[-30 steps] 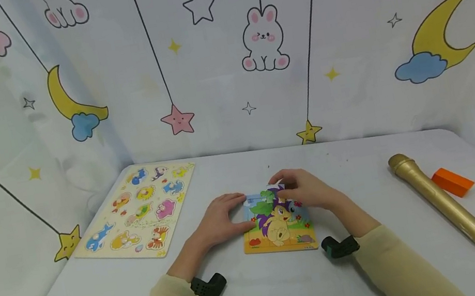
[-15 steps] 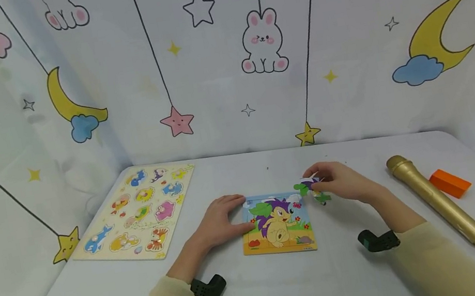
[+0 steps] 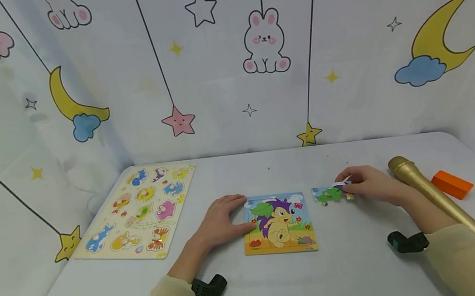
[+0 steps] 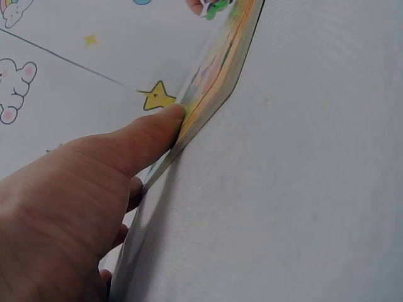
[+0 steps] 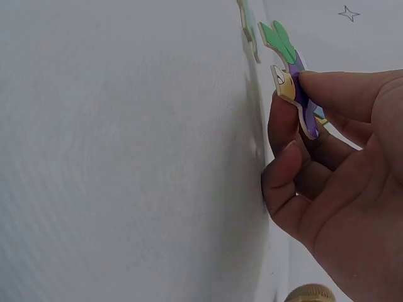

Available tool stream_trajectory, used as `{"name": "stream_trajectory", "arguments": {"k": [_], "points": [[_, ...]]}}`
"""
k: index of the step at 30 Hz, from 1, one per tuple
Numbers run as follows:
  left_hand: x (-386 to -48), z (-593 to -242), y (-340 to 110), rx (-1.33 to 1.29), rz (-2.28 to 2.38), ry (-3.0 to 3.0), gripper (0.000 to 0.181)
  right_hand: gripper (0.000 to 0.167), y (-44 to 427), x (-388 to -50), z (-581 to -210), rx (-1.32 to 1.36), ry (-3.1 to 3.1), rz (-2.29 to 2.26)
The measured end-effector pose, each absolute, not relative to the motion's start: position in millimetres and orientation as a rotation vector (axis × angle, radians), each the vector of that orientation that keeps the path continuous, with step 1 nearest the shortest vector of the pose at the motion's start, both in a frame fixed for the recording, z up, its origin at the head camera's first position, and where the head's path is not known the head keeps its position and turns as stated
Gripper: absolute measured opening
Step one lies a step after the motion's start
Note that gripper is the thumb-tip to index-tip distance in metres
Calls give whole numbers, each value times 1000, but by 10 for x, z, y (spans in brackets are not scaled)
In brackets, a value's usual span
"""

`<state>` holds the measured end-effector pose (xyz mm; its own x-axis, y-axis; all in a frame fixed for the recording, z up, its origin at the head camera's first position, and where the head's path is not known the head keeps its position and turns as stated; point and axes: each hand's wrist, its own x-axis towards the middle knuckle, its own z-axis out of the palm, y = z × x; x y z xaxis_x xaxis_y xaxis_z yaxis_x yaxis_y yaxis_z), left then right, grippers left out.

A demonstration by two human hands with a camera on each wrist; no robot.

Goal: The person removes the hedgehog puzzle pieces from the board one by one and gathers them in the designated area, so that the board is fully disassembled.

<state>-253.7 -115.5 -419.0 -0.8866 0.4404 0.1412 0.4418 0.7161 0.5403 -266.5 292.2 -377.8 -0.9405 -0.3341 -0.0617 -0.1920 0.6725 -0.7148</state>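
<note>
My left hand (image 3: 218,222) rests at the left side of a square hedgehog picture puzzle board (image 3: 278,225). In the left wrist view its thumb (image 4: 154,135) lies against the board's edge. To the right of the board, my right hand (image 3: 372,187) pinches a jigsaw piece (image 5: 293,78) between thumb and fingers; the piece shows purple, green and a bit of yellow with an eye. Just left of it, low at the table, is another jigsaw piece (image 3: 324,195), green and blue. In the right wrist view the two pieces look slightly apart.
A large cream board with animal shapes (image 3: 146,210) lies at the table's left. On the right are a gold microphone-shaped stick (image 3: 445,207), partly behind the right forearm, and an orange wedge-shaped block (image 3: 452,184). A patterned cloth (image 3: 216,78) hangs behind the table.
My right hand has gone from the board's upper right corner to the right, carrying jigsaw pieces, and is now lower, near the table. The left hand has stayed at the board.
</note>
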Motion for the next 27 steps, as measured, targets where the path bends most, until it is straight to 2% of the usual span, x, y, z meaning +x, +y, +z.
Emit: {"name": "stream_trajectory", "arguments": {"k": [7,14,27], "points": [[-2538,-4198,-1148,-746,-911,-2908,74,29,3020,-2685,-3808,-361,2665,-1113],[-2528,-4188,-1149,-742,-920,-2913,73,24,2987,-2710,-3861,-424,2764,-1004],[-2529,-4192,-1152,-748,-926,-2910,73,25,2931,-2715,-3879,-471,2753,-984]]}}
